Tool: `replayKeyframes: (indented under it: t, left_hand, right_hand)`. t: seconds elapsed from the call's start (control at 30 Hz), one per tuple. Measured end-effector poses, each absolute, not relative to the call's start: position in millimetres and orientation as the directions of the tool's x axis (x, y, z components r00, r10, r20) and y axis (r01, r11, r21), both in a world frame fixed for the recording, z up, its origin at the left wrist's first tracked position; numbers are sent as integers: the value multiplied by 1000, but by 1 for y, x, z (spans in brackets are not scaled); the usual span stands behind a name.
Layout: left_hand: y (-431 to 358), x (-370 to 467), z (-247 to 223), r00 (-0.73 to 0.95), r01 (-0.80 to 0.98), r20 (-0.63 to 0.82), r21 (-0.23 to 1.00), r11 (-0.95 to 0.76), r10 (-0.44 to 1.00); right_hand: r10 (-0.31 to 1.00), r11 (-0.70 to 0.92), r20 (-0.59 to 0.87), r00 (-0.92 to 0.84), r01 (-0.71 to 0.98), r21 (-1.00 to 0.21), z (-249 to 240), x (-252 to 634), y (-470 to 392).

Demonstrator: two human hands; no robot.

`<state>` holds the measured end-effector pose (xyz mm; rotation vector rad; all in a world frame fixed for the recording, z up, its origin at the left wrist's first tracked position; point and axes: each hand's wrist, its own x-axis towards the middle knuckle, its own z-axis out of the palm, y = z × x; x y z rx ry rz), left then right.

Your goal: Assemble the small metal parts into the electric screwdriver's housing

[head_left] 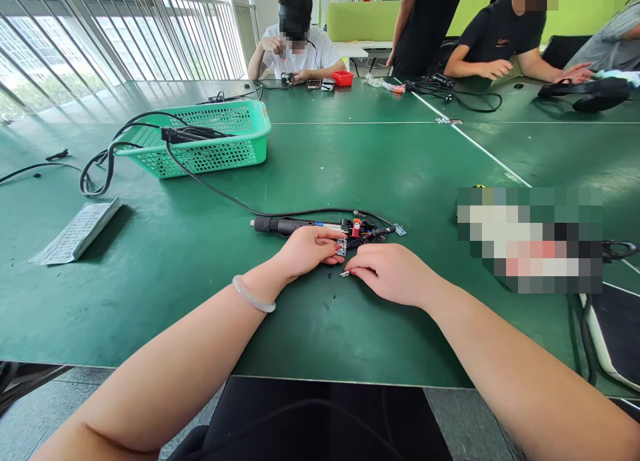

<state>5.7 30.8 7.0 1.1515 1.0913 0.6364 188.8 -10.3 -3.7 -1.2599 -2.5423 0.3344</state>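
Observation:
On the green table lies what looks like an electric screwdriver with its black body opened (280,225), its wires and a red part (357,227) showing. My left hand (313,249), with a pale bangle at the wrist, pinches a small light-coloured plate with holes (342,247) just in front of the tool. Close beside it, my right hand (387,271) has thumb and forefinger closed on a tiny silvery metal piece (345,273) at the tabletop. Tiny dark bits, perhaps screws (330,275), lie between the hands. A similar small plate (400,229) rests by the cable end.
A turquoise basket (215,155) holds black cables, one running to the tool. A folded paper stack (83,231) lies left, a blurred-out object (530,241) right. Across the table are a red tray (343,79), a seated person (300,47) and several others.

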Motion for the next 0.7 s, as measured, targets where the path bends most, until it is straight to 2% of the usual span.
replayKeyframes:
  t: [0.27,0.43,0.53,0.6,0.63,0.7]
  left_hand:
    - [31,5,5,409,113,-318,948,298,855]
    - [32,3,-1,468,170,-238,969,177,851]
    - [31,2,-6,487,251,-105,968,-24,867]
    - [29,2,-6,494,355,31,905,-234,869]
    - [28,2,-6,511,420,106,835,-355,853]
    - [25,2,-2,581,529,230,622,-577,781]
  right_hand:
    - [806,573,93,-584,732,-368,-1,197,-8]
    - [875,483,196,-443,780,-398,1,196,-7]
    - [906,422,211,-366,815,-397,1,192,-6]
    - [916,401,178,-359,827,-395,0,191,-5]
    - [919,395,162,-360,830,-393,-1,190,-5]
    - [920,392,140,-367,840,-375,-3,189,-4]
